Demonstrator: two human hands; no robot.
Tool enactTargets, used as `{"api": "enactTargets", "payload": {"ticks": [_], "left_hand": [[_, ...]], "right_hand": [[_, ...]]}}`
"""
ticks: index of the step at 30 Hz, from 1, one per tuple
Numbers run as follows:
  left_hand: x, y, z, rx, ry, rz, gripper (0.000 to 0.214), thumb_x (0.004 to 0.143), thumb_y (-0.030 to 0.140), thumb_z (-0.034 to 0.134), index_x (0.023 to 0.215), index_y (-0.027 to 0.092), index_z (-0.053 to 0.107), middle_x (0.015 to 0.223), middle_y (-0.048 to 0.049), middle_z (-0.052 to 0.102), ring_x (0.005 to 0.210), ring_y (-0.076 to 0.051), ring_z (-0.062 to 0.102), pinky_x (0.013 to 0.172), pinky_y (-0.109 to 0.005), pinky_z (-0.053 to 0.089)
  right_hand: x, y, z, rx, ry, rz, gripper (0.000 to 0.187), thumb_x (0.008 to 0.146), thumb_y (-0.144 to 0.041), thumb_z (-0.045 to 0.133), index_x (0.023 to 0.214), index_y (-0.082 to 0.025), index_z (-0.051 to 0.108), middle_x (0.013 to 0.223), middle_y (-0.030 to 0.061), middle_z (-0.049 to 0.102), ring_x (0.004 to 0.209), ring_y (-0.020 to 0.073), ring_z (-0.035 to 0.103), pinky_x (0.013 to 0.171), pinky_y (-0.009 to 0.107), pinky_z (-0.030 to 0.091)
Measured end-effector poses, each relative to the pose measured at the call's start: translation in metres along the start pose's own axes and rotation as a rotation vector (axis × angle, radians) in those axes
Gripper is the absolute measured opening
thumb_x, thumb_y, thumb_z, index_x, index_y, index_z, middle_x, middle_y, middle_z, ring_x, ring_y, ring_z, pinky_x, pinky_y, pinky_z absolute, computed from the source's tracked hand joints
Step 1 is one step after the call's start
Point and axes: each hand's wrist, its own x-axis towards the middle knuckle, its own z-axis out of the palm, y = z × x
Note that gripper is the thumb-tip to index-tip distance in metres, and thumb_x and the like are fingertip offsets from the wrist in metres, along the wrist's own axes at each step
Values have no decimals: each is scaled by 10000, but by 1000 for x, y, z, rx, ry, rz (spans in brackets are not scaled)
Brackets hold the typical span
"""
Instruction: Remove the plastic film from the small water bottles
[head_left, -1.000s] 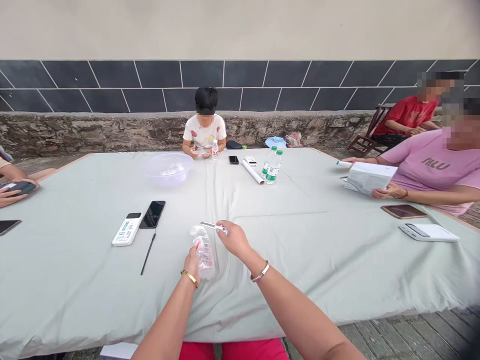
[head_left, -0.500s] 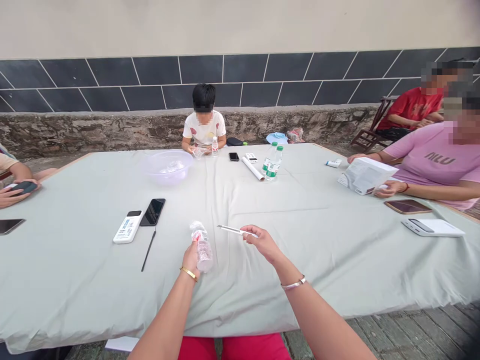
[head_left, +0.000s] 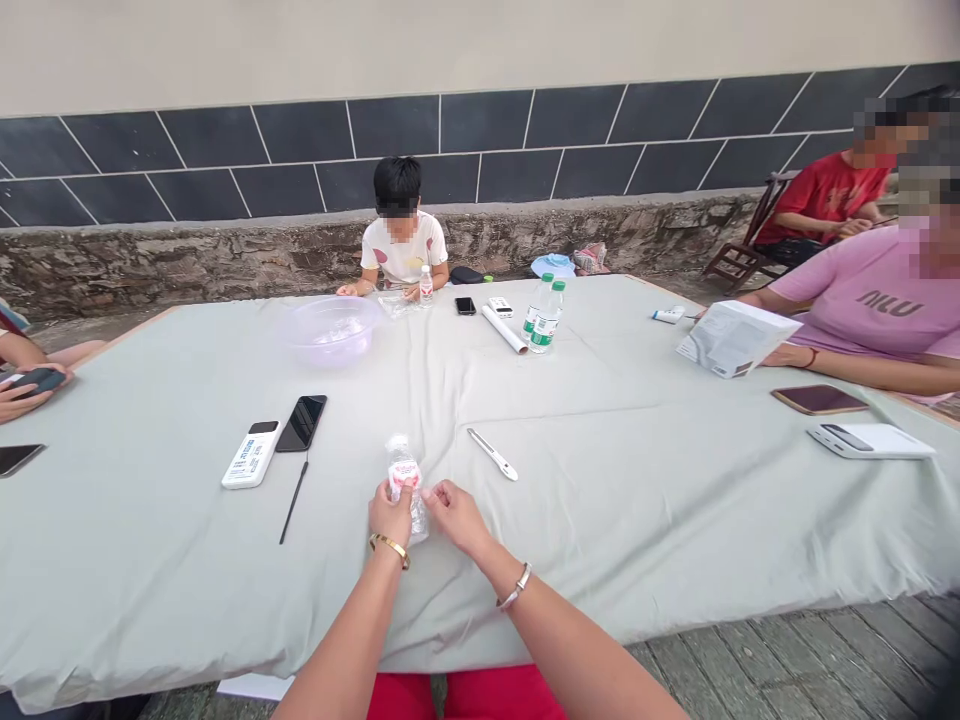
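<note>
Water bottle (head_left: 403, 468) of clear plastic, its red-and-white label showing, stands almost upright in the left hand (head_left: 390, 515) at the near edge of a long table under a grey-green cloth (head_left: 600, 560). The left hand's fingers close around its lower half, a gold bangle (head_left: 390, 549) at the wrist. The right hand (head_left: 456, 517), a silver bracelet (head_left: 514, 587) at its wrist, rests half curled at the bottle's 3 o'clock, its fingertips (head_left: 433, 494) at or just beside the bottle; whether they have hold of it cannot be told. A slim white-handled tool (head_left: 492, 454) lies loose on the cloth at the right hand's 1 o'clock, its long axis running from 11 to 5, and the right hand is the nearer of the two. Beyond the bottle at 10 o'clock lie a white handheld device (head_left: 251, 455), a black smartphone (head_left: 301, 423) and a thin black stylus (head_left: 295, 503). A child (head_left: 401, 240) sits across the table at 12 o'clock, and a person in a pink T-shirt (head_left: 877, 290) sits at 2 o'clock.
</note>
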Motion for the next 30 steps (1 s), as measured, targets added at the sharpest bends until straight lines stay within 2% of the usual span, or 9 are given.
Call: {"api": "enactTargets", "payload": {"ticks": [3,5,8,11,13,16,20,24,30], "left_hand": [[-1,-2,-3,69,21,23,436,695,476,652,998,165,614,840,-85,692,770,-229,657,635,-291,475],[-3,-3,-6,94,27,36,452,712,483,630,1023,156,609,829,-85,691,740,-225,657,619,-294,477],[-4,-3,-9,107,33,49,479,733,497,603,1053,141,603,827,-87,692,732,-222,658,613,-291,480],[-4,-5,-12,116,45,59,502,737,509,593,1069,132,600,830,-86,689,750,-222,657,625,-290,484],[-4,-6,-13,127,54,66,526,736,514,590,1096,131,589,828,-80,681,743,-218,654,630,-295,487],[-5,-9,-13,150,59,76,556,731,508,597,1144,138,567,842,-74,663,735,-212,647,637,-306,492],[-3,-11,-13,167,71,73,518,748,494,580,1120,134,578,832,-80,645,740,-219,644,641,-320,494],[0,-12,-13,136,80,54,467,752,492,580,1062,144,596,802,-77,645,725,-223,645,626,-321,496],[2,-9,-15,35,83,4,395,813,466,509,1037,145,557,804,-66,665,689,-187,652,591,-289,506]], "right_hand": [[-2,-13,23,76,-2,-1,329,810,-479,503,630,-208,450,554,-42,490,523,113,448,496,224,311],[0,-14,27,195,6,9,288,809,-409,489,613,-213,414,530,-58,454,505,104,432,495,219,317],[2,-10,21,393,7,111,237,798,-347,464,616,-220,382,511,-72,438,463,97,443,498,222,361],[2,-8,14,462,25,195,235,822,-385,412,654,-222,389,541,-60,485,438,95,462,473,226,383],[2,-9,14,481,-17,214,239,823,-429,419,712,-218,433,585,-49,524,445,97,477,451,223,381],[2,-14,24,473,-65,173,204,759,-397,539,719,-210,466,561,-62,500,465,89,454,453,207,353],[3,-19,32,498,5,114,161,712,-302,560,642,-204,453,530,-69,459,493,84,417,487,209,338],[1,-20,25,696,-13,224,164,703,-332,557,668,-208,455,523,-76,451,479,84,415,489,214,337],[-1,-23,19,857,13,324,230,644,-369,631,681,-194,485,690,-24,582,538,83,484,508,214,369]]}}
